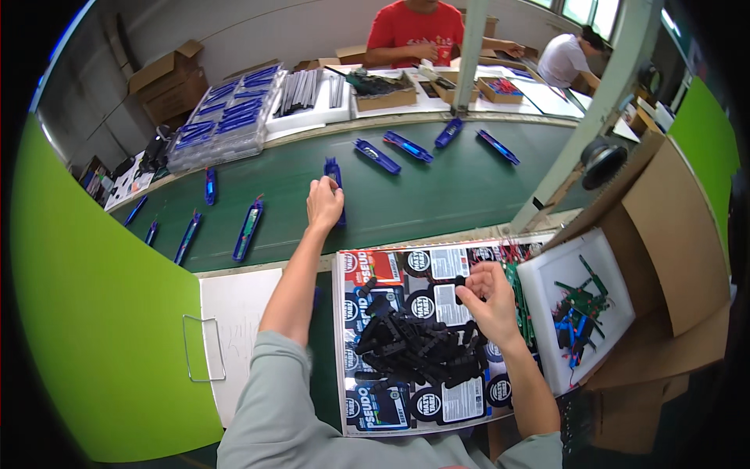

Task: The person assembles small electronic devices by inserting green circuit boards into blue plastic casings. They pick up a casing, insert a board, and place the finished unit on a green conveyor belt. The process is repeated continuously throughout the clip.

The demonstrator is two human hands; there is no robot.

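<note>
My left hand (325,203) reaches across to the green belt and is closed on a long blue plastic housing (333,170), partly covered by the fingers. Near my body, my right hand (492,301) pinches a small black part (460,290) between thumb and fingers, above the printed board. A heap of short black plastic parts (418,348) lies on that printed board (367,270), just left of my right forearm. More blue housings lie along the belt, among them one with a green circuit board inside (248,230) and another open one (377,156).
A white foam tray (543,301) with circuit boards and wires stands inside a cardboard box (672,258) at right. Green panels (117,313) flank me. Across the belt (293,187) are stacked clear trays (223,152) of blue parts, a slanting post (574,148) and two people.
</note>
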